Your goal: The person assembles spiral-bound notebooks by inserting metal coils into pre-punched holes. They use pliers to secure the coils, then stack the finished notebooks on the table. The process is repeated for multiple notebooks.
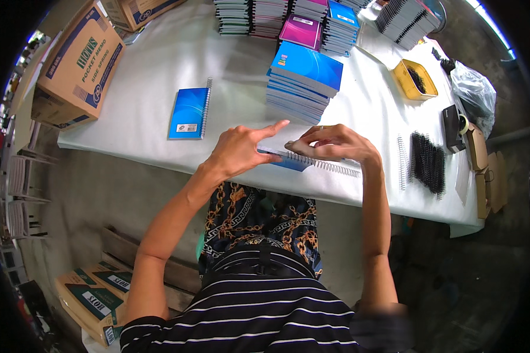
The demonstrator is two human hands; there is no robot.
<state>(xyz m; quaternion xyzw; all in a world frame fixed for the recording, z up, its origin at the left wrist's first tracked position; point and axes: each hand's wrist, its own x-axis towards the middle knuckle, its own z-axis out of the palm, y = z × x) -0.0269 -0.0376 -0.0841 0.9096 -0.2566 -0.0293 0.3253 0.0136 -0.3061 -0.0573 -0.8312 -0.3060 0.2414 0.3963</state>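
Near the table's front edge I hold a small blue notebook [292, 163] with its bound edge turned up. My left hand [237, 152] grips its left end, the thumb along the near cover and the index finger stretched out above. A spiral coil [335, 169] runs through part of that edge, and its loose end sticks out to the right. My right hand [335, 143] is closed, fingertips pinched at the coil by the notebook's edge. Another blue notebook [188, 113] lies flat to the left, its coil reaching past the top corner.
Ahead stands a stack of blue notebooks [306, 73], with purple notebooks [300, 31] and more stacks behind. At right are a yellow tub [415, 79], dark coils [428, 163], a tape dispenser [453, 129] and a plastic bag [474, 88]. A cardboard carton [79, 65] stands at left.
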